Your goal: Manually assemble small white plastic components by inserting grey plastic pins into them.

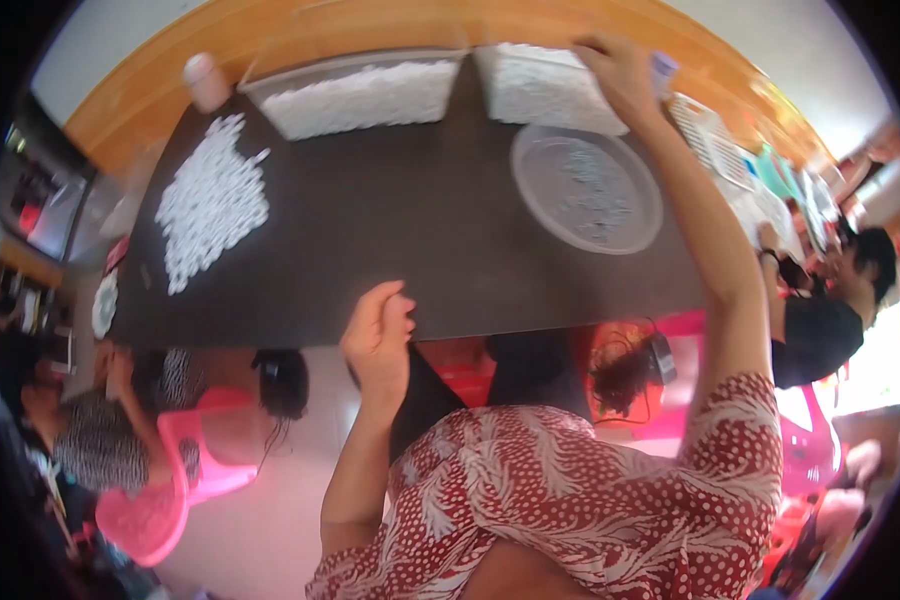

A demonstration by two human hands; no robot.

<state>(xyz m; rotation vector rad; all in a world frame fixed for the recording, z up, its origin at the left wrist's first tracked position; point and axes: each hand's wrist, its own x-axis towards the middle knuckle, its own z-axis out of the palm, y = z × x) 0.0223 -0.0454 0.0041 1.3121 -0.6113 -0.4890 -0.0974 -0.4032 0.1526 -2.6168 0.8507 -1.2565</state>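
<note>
Red-and-white patterned shirt [570, 490] filled the nearest part of the scene, cut off at the near edge. Beyond it, to the left, the left hand [378, 335] hung at the near edge of the dark table [390, 220], its fingers loosely curled with a narrow space toward the thumb; whether something small sat between them could not be told. The right hand [625, 75] was at the far right, over the right end of the right bin [560, 118], its fingers pointing left. It was blurred, so its grip, and whether the fingertips touched the bin or its white pieces [540, 60], could not be made out; hand and wrist hid that end of the bin.

The right bin's long axis ran left to right, its right end slightly nearer. Just nearer stood a round translucent tub [535, 190] with small pale pieces [595, 195], too fine to tell apart. At the far left, another bin [270, 84] of white pieces also lay lengthwise left to right. Left of it, a loose white pile [215, 205] stretched from far right to near left.
</note>
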